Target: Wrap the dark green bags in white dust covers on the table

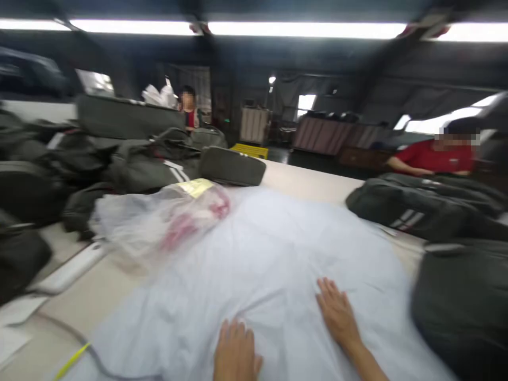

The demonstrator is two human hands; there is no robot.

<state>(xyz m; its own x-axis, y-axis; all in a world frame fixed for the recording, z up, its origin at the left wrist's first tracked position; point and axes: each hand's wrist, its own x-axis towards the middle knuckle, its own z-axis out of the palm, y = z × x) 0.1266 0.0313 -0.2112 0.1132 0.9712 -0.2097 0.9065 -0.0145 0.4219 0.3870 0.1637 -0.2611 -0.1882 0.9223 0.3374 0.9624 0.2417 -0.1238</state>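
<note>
A large sheet of pale bluish-white fabric (pixel 286 248) is spread over the table in front of me, with soft wrinkles. Flat on its near part lies my left hand (pixel 235 349), fingers stretched forward and the thumb apart. My right hand (pixel 337 312) also rests palm down on the fabric, farther forward and to the right, its fingers extended. Neither hand grips anything. Past the fabric's left edge sits a clear plastic bag (pixel 138 217) with pinkish-red contents and a yellow label; motion blurs its details.
Dark green bags (pixel 154 164) are piled at the left, and more dark bags (pixel 416 206) stand at the right. A white power strip (pixel 73 267) and a dark cable (pixel 93 352) lie on the left. Two people are across the room, one in a red shirt (pixel 432 156).
</note>
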